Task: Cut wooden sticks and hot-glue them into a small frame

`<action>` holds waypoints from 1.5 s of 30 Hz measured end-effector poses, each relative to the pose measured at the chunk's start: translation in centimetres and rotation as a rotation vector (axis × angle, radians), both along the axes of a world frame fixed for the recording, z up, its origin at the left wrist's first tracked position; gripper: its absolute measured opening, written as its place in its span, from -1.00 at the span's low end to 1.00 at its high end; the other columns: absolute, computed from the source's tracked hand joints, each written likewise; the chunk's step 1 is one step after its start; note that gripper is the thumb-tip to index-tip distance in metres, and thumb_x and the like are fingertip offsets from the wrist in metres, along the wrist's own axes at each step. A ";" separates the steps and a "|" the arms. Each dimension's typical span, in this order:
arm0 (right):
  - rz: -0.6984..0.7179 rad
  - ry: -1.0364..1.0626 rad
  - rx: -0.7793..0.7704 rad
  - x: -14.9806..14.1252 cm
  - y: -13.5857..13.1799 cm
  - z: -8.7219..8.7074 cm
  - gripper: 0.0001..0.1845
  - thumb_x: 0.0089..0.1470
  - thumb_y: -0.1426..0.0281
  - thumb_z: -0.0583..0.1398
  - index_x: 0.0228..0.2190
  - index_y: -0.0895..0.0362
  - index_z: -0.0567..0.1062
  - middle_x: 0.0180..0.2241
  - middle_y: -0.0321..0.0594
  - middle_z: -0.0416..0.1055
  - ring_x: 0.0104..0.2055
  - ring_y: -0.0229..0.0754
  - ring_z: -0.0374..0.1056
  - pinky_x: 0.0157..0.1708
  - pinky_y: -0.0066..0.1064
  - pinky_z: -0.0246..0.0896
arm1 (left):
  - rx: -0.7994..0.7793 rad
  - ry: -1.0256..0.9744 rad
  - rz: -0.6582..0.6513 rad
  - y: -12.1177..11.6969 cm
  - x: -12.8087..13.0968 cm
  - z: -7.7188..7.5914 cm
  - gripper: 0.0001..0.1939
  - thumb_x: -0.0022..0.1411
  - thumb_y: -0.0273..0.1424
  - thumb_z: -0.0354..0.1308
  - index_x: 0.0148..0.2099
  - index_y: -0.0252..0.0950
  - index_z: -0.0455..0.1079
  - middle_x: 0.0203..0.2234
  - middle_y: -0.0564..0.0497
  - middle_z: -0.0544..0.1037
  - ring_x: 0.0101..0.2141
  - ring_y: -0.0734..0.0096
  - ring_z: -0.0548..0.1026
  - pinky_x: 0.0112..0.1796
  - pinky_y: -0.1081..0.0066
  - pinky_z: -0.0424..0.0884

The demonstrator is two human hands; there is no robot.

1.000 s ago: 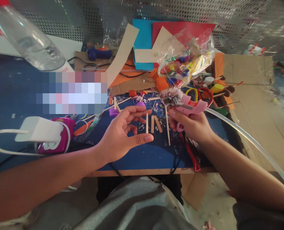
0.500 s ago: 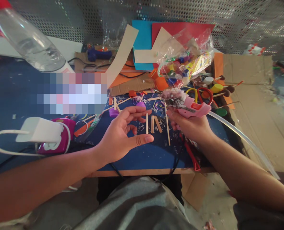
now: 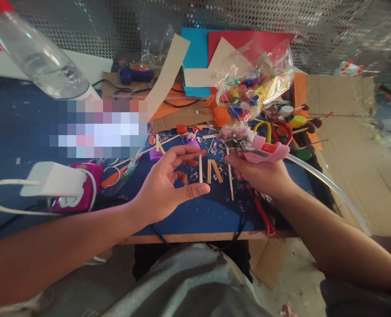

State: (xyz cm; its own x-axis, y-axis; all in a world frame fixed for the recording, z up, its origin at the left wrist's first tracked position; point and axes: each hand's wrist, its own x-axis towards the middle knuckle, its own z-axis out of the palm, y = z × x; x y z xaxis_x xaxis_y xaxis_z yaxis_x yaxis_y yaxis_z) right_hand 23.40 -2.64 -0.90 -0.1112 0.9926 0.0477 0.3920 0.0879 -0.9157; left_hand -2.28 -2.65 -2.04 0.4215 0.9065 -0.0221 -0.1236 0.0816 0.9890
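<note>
Left hand (image 3: 164, 187), 1: thumb and a fingertip spread apart but clamped on the 2 ends of a pale wooden stick (image 3: 201, 169), which stands lengthwise between them, above the blue tabletop (image 3: 189, 220). Right hand (image 3: 266, 176), 1: fingers wrapped around the grip of a pink glue gun (image 3: 270, 150), its nozzle end matted with greyish fluff (image 3: 237, 135) and pointing left; a long, clear glue stick (image 3: 330, 189) trails from its rear. Between the hands: short wooden pieces (image 3: 217, 171), lying side by side, the rightmost tilted; just right of these, 1 longer stick (image 3: 230, 178), near the right fingertips. Beneath the right wrist: red handles (image 3: 264, 215), partly hidden. Beyond the gun: 1 yellow and 1 red loop (image 3: 283, 141), side by side. Behind: clear plastic bag (image 3: 264, 83) with coloured contents. Far left: tilted clear bottle (image 3: 50, 61), red cap; nearer, white adapter (image 3: 52, 178) plugged into a magenta socket block (image 3: 98, 176).
</note>
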 end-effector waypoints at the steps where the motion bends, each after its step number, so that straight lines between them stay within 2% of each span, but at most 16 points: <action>1: -0.010 0.030 -0.022 0.0 0.0 0.0 -0.68 0.25 0.07 0.45 -0.22 0.04 0.62 -0.58 -0.43 0.37 -0.63 -0.34 0.14 -0.66 -0.46 0.16 | 0.004 0.005 0.009 0.0 0.0 0.0 -0.21 0.06 -0.32 0.70 0.25 -0.15 0.42 0.31 -0.16 0.60 0.25 0.11 0.53 -0.20 0.41 0.44; 6: -0.003 0.113 -0.058 0.0 0.0 -0.1 -0.72 0.21 0.14 0.49 -0.20 0.04 0.66 -0.62 -0.46 0.32 -0.64 -0.34 0.16 -0.67 -0.49 0.17 | 0.013 0.019 0.053 0.3 0.1 0.0 -0.20 0.04 -0.30 0.71 0.26 -0.12 0.43 0.33 -0.13 0.58 0.22 0.12 0.52 -0.19 0.40 0.44; 9: 0.063 0.180 0.005 0.1 -0.1 -0.3 -0.70 0.21 0.16 0.51 -0.10 0.02 0.69 -0.54 -0.40 0.45 -0.59 -0.30 0.29 -0.61 -0.45 0.36 | 0.008 0.006 0.055 0.4 0.1 -0.1 -0.19 0.04 -0.30 0.71 0.26 -0.10 0.42 0.34 -0.13 0.57 0.21 0.11 0.52 -0.20 0.38 0.45; 12: 0.135 0.222 0.084 0.2 -0.3 -0.4 -0.59 0.18 0.19 0.54 0.04 -0.03 0.70 -0.25 -0.28 0.70 -0.33 -0.15 0.61 -0.38 -0.36 0.62 | 0.020 -0.014 0.065 0.3 0.1 -0.2 -0.17 0.09 -0.25 0.70 0.30 -0.08 0.37 0.36 -0.13 0.56 0.23 0.11 0.52 -0.19 0.37 0.46; 14: 0.181 0.193 0.134 0.4 -0.4 -0.4 -0.57 0.20 0.23 0.53 0.08 -0.05 0.71 -0.05 -0.23 0.74 -0.08 -0.04 0.70 -0.16 -0.28 0.72 | 0.033 -0.023 0.079 0.2 0.1 -0.2 -0.14 0.10 -0.21 0.69 0.33 -0.05 0.34 0.36 -0.13 0.56 0.23 0.11 0.52 -0.19 0.37 0.47; 17: 0.277 0.142 0.236 0.7 -0.5 -0.3 -0.63 0.23 0.33 0.50 0.07 -0.07 0.73 0.11 -0.23 0.73 0.19 0.04 0.66 0.22 -0.15 0.66 | 0.053 -0.034 0.085 0.1 0.1 -0.1 -0.10 0.07 -0.22 0.72 0.33 -0.03 0.33 0.35 -0.11 0.57 0.22 0.13 0.54 -0.18 0.38 0.48; 19: 0.342 0.117 0.303 1.0 -0.4 -0.3 -0.64 0.24 0.36 0.49 0.07 -0.08 0.74 0.13 -0.25 0.73 0.24 0.04 0.65 0.34 -0.10 0.59 | 0.069 -0.063 0.077 0.1 0.1 -0.1 -0.11 0.04 -0.24 0.73 0.30 -0.03 0.35 0.35 -0.10 0.58 0.22 0.13 0.55 -0.20 0.40 0.48; 24: 0.389 0.055 0.321 1.2 -0.4 -0.4 -0.66 0.29 0.27 0.47 0.08 -0.06 0.75 0.08 -0.20 0.76 0.17 0.05 0.69 0.30 -0.08 0.62 | 0.122 -0.137 0.066 0.0 0.0 -0.3 -0.16 0.03 -0.28 0.74 0.26 -0.05 0.41 0.35 -0.10 0.60 0.25 0.14 0.56 -0.20 0.42 0.48; 30: 0.368 0.027 0.340 1.2 -0.4 -0.5 -0.71 0.30 0.26 0.46 0.05 -0.05 0.76 0.07 -0.20 0.76 0.17 0.05 0.69 0.30 -0.10 0.60 | 0.158 -0.171 0.070 0.0 -0.1 -0.6 -0.18 0.03 -0.31 0.74 0.26 -0.04 0.44 0.36 -0.07 0.60 0.27 0.15 0.57 -0.20 0.42 0.49; 37: 0.379 0.004 0.347 1.2 -0.4 -0.1 -0.67 0.26 0.35 0.47 0.06 -0.04 0.75 0.07 -0.18 0.77 0.20 0.07 0.69 0.32 -0.08 0.61 | 0.130 -0.130 0.086 -0.2 0.0 0.1 -0.20 0.04 -0.24 0.74 0.23 -0.04 0.42 0.37 -0.09 0.59 0.35 0.01 0.52 -0.21 0.35 0.51; 45: 0.363 0.048 0.279 1.2 -0.5 0.0 -0.65 0.22 0.24 0.52 0.03 -0.03 0.76 0.04 -0.15 0.77 0.17 0.08 0.70 0.31 -0.06 0.61 | 0.139 -0.114 0.092 -0.2 -0.1 0.3 -0.23 0.10 -0.23 0.71 0.23 -0.06 0.39 0.38 -0.09 0.58 0.32 0.03 0.54 -0.20 0.31 0.53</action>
State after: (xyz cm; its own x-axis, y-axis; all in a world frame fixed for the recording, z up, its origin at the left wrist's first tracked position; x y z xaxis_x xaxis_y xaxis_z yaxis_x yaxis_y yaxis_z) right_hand 24.58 -3.15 -0.93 -0.4407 0.8381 0.3216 0.2478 0.4579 -0.8537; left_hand -2.34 -2.85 -1.70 0.3290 0.9325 0.1491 -0.2357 -0.0718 0.9692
